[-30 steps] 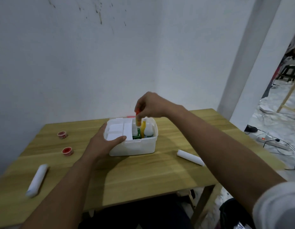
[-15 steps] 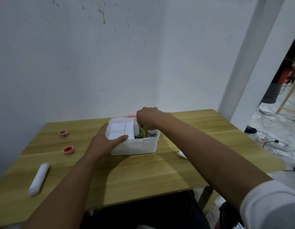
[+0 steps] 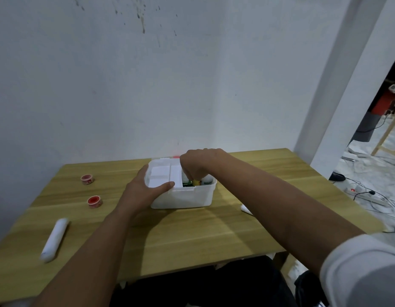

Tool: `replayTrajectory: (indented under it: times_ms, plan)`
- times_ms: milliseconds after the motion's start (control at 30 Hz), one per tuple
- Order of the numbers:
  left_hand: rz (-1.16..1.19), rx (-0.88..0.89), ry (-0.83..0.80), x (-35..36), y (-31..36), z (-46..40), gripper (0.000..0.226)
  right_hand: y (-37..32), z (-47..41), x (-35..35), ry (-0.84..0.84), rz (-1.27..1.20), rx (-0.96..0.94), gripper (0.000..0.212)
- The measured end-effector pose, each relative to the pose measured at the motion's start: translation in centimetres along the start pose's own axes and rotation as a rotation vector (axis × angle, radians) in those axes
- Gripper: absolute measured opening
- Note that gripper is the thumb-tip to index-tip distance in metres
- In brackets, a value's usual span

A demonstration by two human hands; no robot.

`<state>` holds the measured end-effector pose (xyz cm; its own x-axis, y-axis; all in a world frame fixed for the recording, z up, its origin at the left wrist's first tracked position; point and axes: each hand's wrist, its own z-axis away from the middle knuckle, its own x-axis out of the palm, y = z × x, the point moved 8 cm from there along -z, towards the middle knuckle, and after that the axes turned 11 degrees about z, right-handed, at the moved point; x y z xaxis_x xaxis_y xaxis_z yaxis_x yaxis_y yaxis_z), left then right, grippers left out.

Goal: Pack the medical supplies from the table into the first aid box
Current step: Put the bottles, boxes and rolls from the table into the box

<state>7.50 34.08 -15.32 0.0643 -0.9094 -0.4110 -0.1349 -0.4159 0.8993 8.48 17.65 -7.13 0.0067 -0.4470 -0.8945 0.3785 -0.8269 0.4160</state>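
Yellow tube (image 3: 195,182) under right hand's (image 3: 198,163) fingers (image 3: 189,176).

The box (image 3: 187,197) sits mid-table (image 3: 192,235); two tape rolls (image 3: 87,179) and a tube (image 3: 53,239) lie toward the left edge.

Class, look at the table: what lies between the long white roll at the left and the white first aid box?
In the head view, only the left forearm crosses above that stretch between roll and box.

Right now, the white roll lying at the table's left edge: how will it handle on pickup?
The white roll is a long cylinder lying on its side on the table, so it will probably roll if nudged. It looks light, possibly soft gauze, and may squash under a firm grip. It lies close to the edge, so a push risks dropping it.
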Motion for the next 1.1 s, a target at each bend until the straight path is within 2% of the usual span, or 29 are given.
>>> replayTrajectory:
  times_ms: [100,200,333,433,533,633,700,800,867,933,1100]
  plan:
    - [0.018,0.017,0.002,0.2,0.2,0.1,0.098,-0.3,-0.6,1.0,0.018,0.026,0.032,0.029]
    - [0.016,0.013,0.011,0.2,0.3,0.2,0.099,-0.7,-0.9,2.0,0.015,0.064,-0.017,0.029]
    - [0.022,0.011,0.005,0.4,0.2,0.1,0.101,0.0,-1.0,2.5,0.041,0.012,-0.050,0.012]
    - [0.016,0.003,-0.002,0.5,0.0,0.1,0.103,1.6,-0.5,1.7,0.050,-0.191,-0.059,0.031]
    - [0.055,0.008,-0.028,0.5,0.2,0.0,0.099,4.9,1.5,-0.8,0.229,-0.482,-0.030,0.024]
    - [0.073,0.060,-0.078,0.6,0.7,0.0,0.093,10.1,3.8,-0.5,0.403,-0.623,0.130,0.028]
    - [0.052,0.062,-0.087,0.6,0.8,-0.1,0.097,12.9,4.8,2.4,0.315,-0.544,0.256,0.028]
    - [0.045,0.055,-0.096,0.7,0.9,-0.2,0.103,15.9,6.1,10.0,-0.028,-0.382,0.412,0.034]
    - [0.058,0.056,-0.096,0.6,0.8,-0.2,0.100,16.9,7.7,14.3,-0.178,-0.314,0.462,0.042]
    - [0.071,0.047,-0.094,0.5,0.6,-0.4,0.096,17.1,9.3,17.2,-0.214,-0.309,0.492,0.045]
    - [0.079,0.037,-0.103,0.5,0.5,-0.4,0.091,15.9,11.4,18.9,-0.153,-0.405,0.489,0.038]
